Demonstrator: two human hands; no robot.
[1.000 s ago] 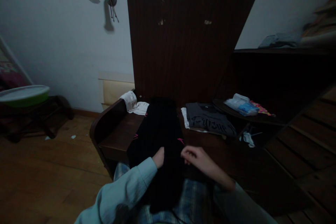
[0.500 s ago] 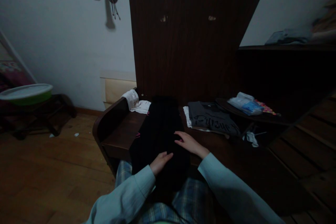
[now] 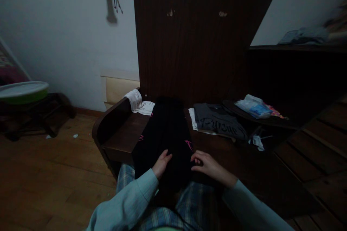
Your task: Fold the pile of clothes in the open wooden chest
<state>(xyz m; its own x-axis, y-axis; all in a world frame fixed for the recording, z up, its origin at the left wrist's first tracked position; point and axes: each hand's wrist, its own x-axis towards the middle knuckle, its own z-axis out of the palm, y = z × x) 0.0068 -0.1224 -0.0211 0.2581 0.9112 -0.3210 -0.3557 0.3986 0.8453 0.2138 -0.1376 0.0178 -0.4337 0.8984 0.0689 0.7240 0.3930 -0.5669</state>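
Note:
A long black garment (image 3: 165, 133) with pink markings stretches from the wooden bench onto my lap. Its exact kind is hard to make out in the dim light. My left hand (image 3: 162, 163) rests on the near part of it, thumb apart from the fingers. At the garment's right edge is my right hand (image 3: 204, 165), fingers bent and a gap between thumb and fingertips. To the right lies a folded dark grey shirt (image 3: 217, 120) with black lettering, on top of white cloth. White cloth (image 3: 139, 104) also hangs over the bench's left armrest.
The bench's curved armrest (image 3: 108, 119) stands at the left. A plastic package (image 3: 253, 107) lies on a dark surface at right, below a shelf (image 3: 292, 47). A green basin (image 3: 24, 95) sits on a low stool at far left. Behind the bench rises a dark wooden panel (image 3: 189, 50).
My right hand has moved right and nearer to me, from the top of the garment to its right edge. A pink marking there now shows. My left hand has shifted slightly.

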